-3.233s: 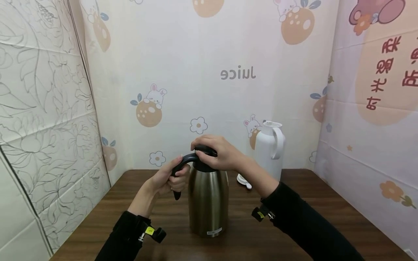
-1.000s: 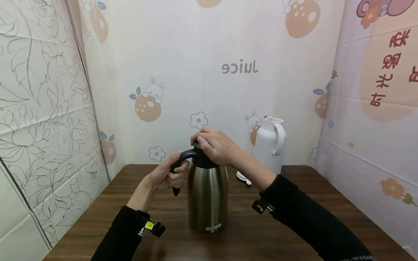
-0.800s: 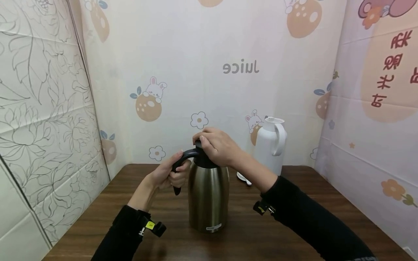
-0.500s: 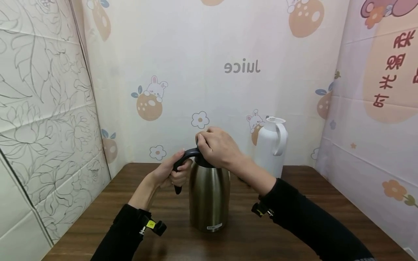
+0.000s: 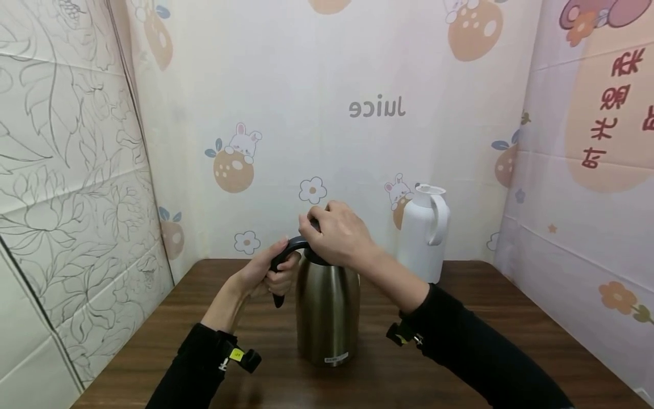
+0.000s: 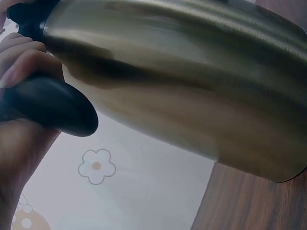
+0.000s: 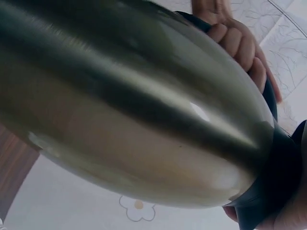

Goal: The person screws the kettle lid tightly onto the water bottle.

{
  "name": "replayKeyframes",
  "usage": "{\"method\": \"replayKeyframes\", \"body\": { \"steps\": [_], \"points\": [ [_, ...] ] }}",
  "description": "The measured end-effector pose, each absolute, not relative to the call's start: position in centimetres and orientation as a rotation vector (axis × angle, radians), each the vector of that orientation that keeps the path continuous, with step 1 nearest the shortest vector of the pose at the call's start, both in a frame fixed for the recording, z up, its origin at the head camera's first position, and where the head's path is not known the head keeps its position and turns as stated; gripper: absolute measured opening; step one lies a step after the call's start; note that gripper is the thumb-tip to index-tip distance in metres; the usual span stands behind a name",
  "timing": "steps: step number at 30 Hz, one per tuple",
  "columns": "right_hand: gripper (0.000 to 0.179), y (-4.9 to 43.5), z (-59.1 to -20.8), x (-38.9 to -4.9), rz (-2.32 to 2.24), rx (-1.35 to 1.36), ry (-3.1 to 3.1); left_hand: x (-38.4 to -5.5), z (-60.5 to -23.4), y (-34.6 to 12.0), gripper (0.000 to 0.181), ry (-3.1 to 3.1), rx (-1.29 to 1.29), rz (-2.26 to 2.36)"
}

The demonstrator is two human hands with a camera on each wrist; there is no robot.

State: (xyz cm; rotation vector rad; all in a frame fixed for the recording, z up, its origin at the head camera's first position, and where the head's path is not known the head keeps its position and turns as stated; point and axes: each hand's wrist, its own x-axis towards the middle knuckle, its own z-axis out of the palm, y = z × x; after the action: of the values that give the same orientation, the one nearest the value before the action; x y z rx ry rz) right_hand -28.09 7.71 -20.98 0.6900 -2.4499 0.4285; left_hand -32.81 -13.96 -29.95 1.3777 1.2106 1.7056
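A gold-brown metal thermos jug [image 5: 328, 315] with a black collar and handle stands upright on the table, a small white label near its base. My left hand [image 5: 268, 271] grips its black handle [image 5: 294, 245], fingers wrapped round it; the handle's lower end [image 6: 62, 105] pokes out of the fist in the left wrist view. On top of the jug, my right hand [image 5: 339, 234] holds the black lid [image 5: 314, 224] with bent fingers and covers most of it. The right wrist view shows the black collar [image 7: 274, 167] with part of that hand around it.
Behind and to the right stands a white thermos jug [image 5: 421, 238] with a white handle, partly behind my right forearm. The brown wooden table [image 5: 245, 352] ends at a patterned cloth backdrop [image 5: 286, 102], with more printed cloth on both sides.
My right hand, earlier laid more flatly over the lid, has turned on it and its fingers are more bent. The left hand keeps its grip. The white lid piece by the white jug is now hidden.
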Motion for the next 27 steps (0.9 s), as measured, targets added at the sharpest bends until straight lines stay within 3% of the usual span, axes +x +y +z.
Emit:
{"method": "replayKeyframes", "body": {
  "steps": [4,10,16,22,27],
  "points": [
    [0.055,8.3,-20.6,-28.3,0.446,0.788,-2.486,-33.1,-30.1,-13.9,0.050,1.172,1.405,1.686],
    [0.049,10.1,-20.8,-29.2,0.489,1.152,-2.334,-33.2,-30.2,-14.0,0.050,1.140,1.405,1.679],
    [0.061,11.5,-20.9,-30.1,0.468,1.430,-2.162,-33.2,-30.1,-14.1,0.050,1.138,1.405,1.686],
    [0.059,11.9,-20.6,-30.4,0.451,1.537,-2.146,-33.2,-30.3,-14.1,0.051,1.150,1.415,1.682],
    [0.046,12.0,-20.4,-30.4,0.487,1.559,-2.177,-33.2,-30.3,-14.0,0.051,1.159,1.413,1.691]
  ]
}}
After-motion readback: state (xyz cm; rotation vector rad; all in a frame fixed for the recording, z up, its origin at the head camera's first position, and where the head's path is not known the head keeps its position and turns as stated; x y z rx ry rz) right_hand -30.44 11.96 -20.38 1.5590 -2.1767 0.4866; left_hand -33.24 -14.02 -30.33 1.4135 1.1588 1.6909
